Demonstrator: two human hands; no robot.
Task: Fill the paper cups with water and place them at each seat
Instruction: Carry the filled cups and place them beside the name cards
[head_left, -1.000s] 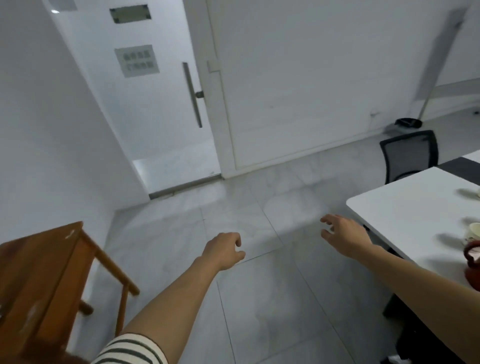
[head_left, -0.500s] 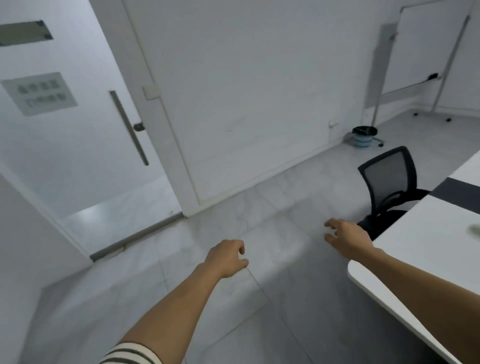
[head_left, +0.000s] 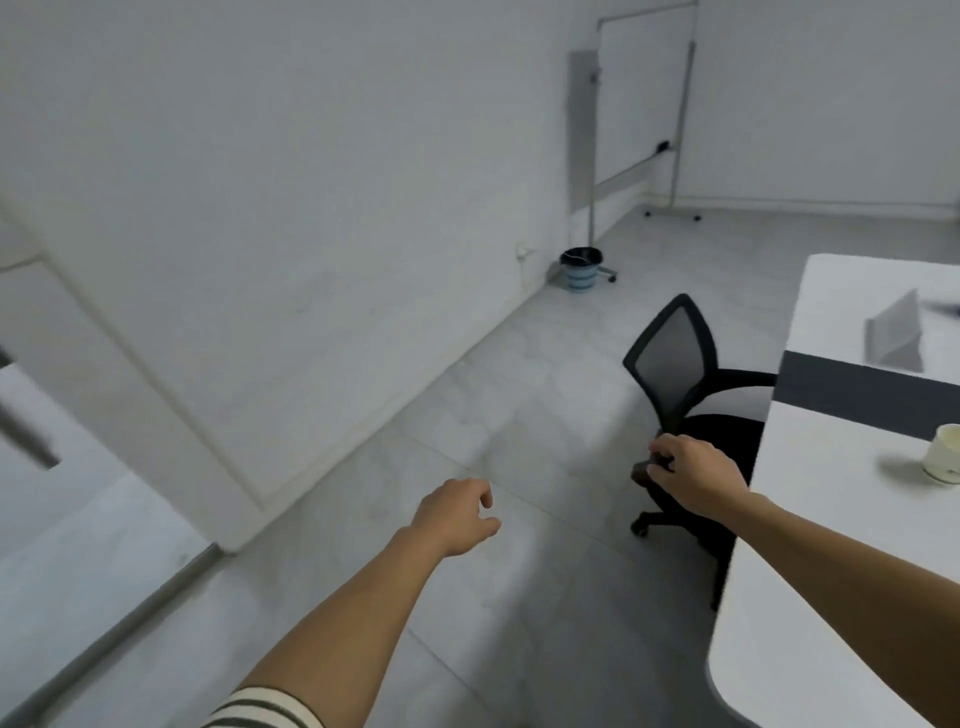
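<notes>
Head view: black mesh-backed chair (head_left: 672, 358) beside smooth white table (head_left: 831, 519).

A: Entry 1, view?
B: Swung right over 1.0 s. Wooden bench and red pot out of frame; door (head_left: 78, 467) reduced to a strip at left.
A: Entry 2, additions?
B: Whiteboard (head_left: 641, 83), bin (head_left: 581, 267), 1 paper cup (head_left: 943, 454) back in frame on the table (head_left: 831, 519).
A: Entry 3, hands?
B: Right hand (head_left: 696, 480) now in front of the chair (head_left: 670, 358) seat; formerly over bare floor.

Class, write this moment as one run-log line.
left hand empty | right hand empty, by black mesh office chair | white paper cup on white table
</notes>
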